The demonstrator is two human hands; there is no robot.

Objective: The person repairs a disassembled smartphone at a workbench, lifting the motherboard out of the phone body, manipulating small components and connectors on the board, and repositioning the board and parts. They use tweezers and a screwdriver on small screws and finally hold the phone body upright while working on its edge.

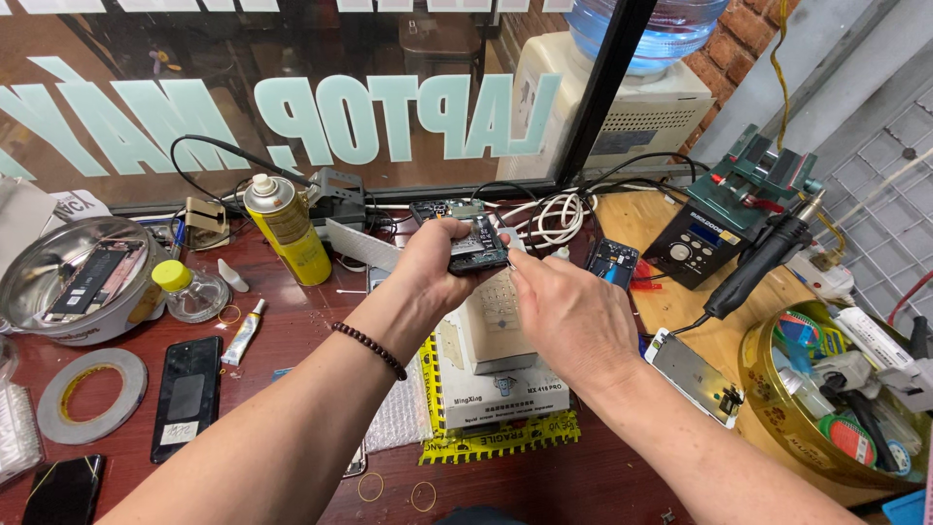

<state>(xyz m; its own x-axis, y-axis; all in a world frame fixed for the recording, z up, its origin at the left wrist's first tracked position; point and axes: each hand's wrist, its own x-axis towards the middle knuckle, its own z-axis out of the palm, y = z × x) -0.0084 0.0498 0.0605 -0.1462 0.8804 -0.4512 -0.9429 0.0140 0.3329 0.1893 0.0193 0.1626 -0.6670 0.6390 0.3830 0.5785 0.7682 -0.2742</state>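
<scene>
My left hand (432,262) grips an opened phone body (478,245) with its circuit parts showing, held above the middle of the desk. My right hand (573,316) is closed just to the right of the phone, pinching a thin tool whose tip touches the phone's right edge. A beaded bracelet sits on my left wrist. Below the hands lies a white box (496,374) on yellow tape-marked wrapping.
A yellow spray can (285,228), small glue tube (243,333), tape roll (90,394), black phones (187,397) and metal bowl (73,282) stand left. Right: a soldering station (702,243), hot-air handle (763,261), loose screen (692,374), gold tray (826,389) of tools. A glass window runs behind.
</scene>
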